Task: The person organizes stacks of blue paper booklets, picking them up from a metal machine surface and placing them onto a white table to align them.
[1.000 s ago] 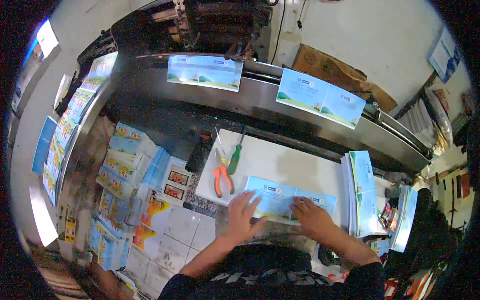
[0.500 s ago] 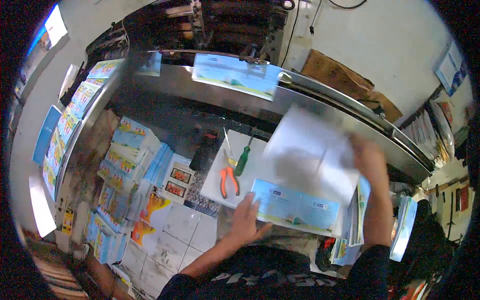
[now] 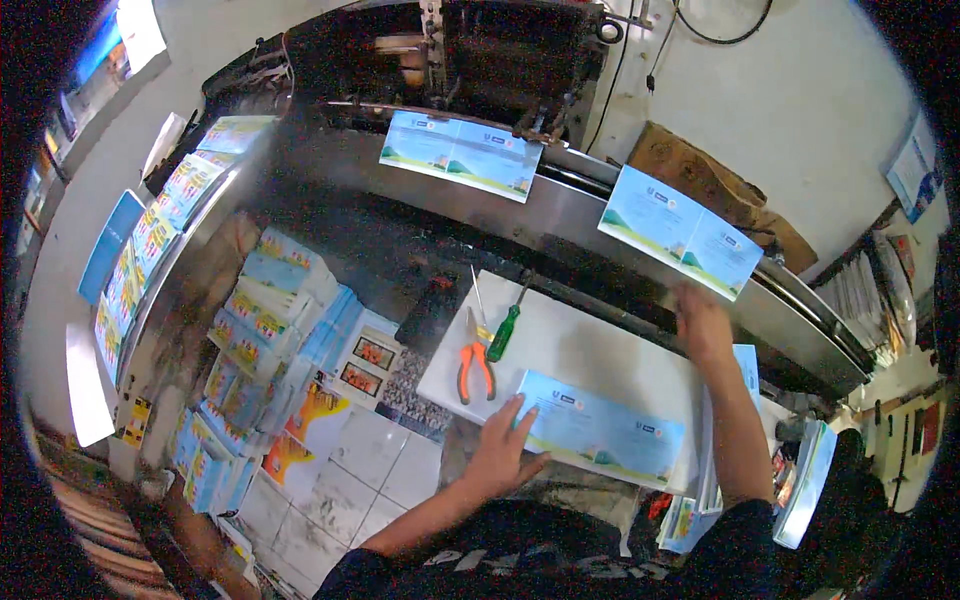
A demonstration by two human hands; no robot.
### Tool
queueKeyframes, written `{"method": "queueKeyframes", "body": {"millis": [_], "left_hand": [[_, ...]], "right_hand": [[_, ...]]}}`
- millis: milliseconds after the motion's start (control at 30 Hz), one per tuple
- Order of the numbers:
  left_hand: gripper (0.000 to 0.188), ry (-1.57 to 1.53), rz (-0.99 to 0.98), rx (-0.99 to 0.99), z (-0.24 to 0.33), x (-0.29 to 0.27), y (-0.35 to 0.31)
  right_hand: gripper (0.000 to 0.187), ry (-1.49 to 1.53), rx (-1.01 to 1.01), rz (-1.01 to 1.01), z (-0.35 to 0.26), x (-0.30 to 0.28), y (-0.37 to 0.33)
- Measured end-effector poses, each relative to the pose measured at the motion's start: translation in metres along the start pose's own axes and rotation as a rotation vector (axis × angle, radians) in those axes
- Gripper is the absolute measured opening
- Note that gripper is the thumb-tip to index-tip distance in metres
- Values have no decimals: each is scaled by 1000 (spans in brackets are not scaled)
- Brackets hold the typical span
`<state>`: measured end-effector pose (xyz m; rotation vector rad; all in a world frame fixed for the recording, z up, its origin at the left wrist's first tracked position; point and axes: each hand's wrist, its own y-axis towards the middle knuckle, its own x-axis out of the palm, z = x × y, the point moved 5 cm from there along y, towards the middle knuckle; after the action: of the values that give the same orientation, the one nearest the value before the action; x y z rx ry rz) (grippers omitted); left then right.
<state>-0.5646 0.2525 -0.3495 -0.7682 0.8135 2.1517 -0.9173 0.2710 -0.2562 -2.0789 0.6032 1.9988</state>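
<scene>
A blue printed sheet (image 3: 600, 435) lies along the near edge of a white board (image 3: 640, 360). My left hand (image 3: 500, 450) rests on its left end, fingers spread and thumb apart, gripping nothing. My right hand (image 3: 706, 328) is raised just below another blue sheet (image 3: 680, 228), which leans tilted on the machine's metal rail. Its fingers look loosely extended and no sheet shows inside them; whether the tips touch the sheet's lower edge is unclear. Orange-handled pliers (image 3: 475, 368) and a green-handled screwdriver (image 3: 505, 330) lie on the board's left part.
A further blue sheet (image 3: 460, 155) hangs on the metal rail (image 3: 570, 215). Stacks of printed sheets (image 3: 265, 310) stand at left, and more line a slanted ledge (image 3: 165, 230). Upright bundles (image 3: 805, 480) sit beside my right arm. Brown cardboard (image 3: 690, 165) leans behind the rail.
A blurred, whitish sheet by my right hand above the board is gone from there; a blue sheet now leans on the rail at right. My right hand has moved slightly left. The left stays on its sheet.
</scene>
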Motion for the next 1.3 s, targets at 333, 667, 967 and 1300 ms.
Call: {"method": "queueKeyframes", "body": {"millis": [333,667,967,1300], "left_hand": [[72,-103,22,-150,-11,-4,10],[75,-169,-13,-152,-15,-24,17],[71,-97,-56,-124,-26,-12,23],[68,-150,78,-57,-36,-12,23]], "right_hand": [[73,22,-435,-452,-116,33,-167],[34,56,-71,-237,-20,-41,-41],[53,-135,-127,472,16,-61,85],[41,166,-158,-347,-55,50,-42]]}}
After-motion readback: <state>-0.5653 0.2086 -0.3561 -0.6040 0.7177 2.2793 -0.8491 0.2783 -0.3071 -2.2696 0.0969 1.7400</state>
